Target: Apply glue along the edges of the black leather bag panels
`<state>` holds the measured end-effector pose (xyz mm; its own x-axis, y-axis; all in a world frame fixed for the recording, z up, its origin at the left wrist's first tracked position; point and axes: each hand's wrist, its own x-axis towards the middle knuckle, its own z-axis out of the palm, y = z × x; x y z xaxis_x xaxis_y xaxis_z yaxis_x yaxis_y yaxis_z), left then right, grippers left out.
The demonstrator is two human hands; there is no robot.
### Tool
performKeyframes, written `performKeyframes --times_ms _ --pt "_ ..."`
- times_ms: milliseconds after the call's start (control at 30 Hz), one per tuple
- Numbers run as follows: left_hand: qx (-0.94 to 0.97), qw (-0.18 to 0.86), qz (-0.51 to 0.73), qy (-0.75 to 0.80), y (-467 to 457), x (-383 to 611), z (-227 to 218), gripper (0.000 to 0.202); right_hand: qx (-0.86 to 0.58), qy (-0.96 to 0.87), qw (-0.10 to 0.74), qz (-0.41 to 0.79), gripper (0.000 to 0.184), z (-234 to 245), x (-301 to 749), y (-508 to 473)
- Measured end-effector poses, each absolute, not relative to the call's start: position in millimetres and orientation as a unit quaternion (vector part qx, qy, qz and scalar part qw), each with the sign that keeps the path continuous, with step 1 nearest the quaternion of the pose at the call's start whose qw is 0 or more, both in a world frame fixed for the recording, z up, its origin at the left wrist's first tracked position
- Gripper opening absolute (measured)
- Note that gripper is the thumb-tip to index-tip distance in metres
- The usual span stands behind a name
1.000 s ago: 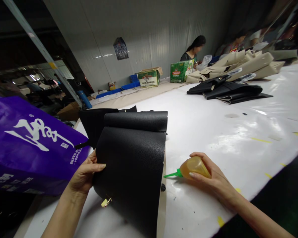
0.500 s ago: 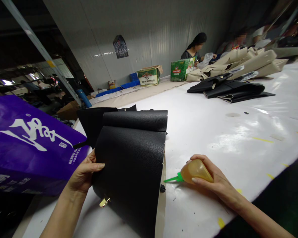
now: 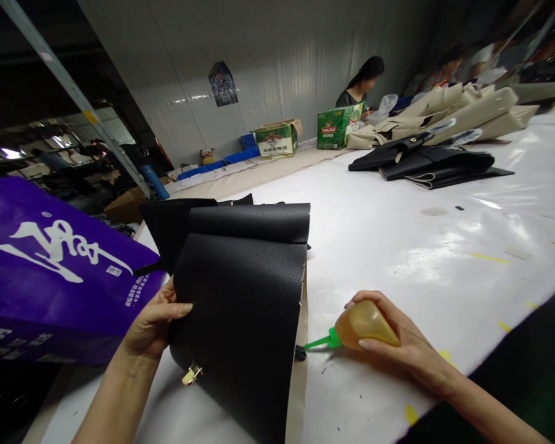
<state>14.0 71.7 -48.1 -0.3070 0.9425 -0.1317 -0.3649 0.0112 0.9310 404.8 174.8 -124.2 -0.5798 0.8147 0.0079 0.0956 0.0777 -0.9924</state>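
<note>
My left hand grips the left edge of a black leather piece, thumb on top and the other fingers hidden behind it. The piece is curved, with a pale inner side showing along its right edge and a gold metal clasp near its lower left. My right hand is wrapped round a squeeze bottle of amber liquid, probably glue. The bottle's green nozzle points left, its tip at a small black tab on the leather's right edge; whether they touch I cannot tell.
A purple bag stands at the left. More black leather pieces lie farther back on the white table, by a pile of beige pieces. Green boxes stand along the back, where a person sits.
The green nozzle's tip has dropped slightly to the level of the black tab. The leather has shifted a little left in view, and my left hand keeps its grip.
</note>
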Motion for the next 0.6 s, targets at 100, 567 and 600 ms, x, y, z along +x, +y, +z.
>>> performKeyframes --times_ms 100,567,600 --pt "0.291 0.517 0.639 0.488 72 14 -49 0.057 -0.336 -0.671 0.295 0.591 0.047 -124 405 176" --pt "0.303 0.542 0.630 0.467 77 12 -50 0.050 -0.356 -0.716 0.391 0.456 0.049 -137 397 222" --pt "0.303 0.540 0.631 0.468 78 12 -51 0.050 -0.355 -0.716 0.393 0.454 0.049 -137 397 222"
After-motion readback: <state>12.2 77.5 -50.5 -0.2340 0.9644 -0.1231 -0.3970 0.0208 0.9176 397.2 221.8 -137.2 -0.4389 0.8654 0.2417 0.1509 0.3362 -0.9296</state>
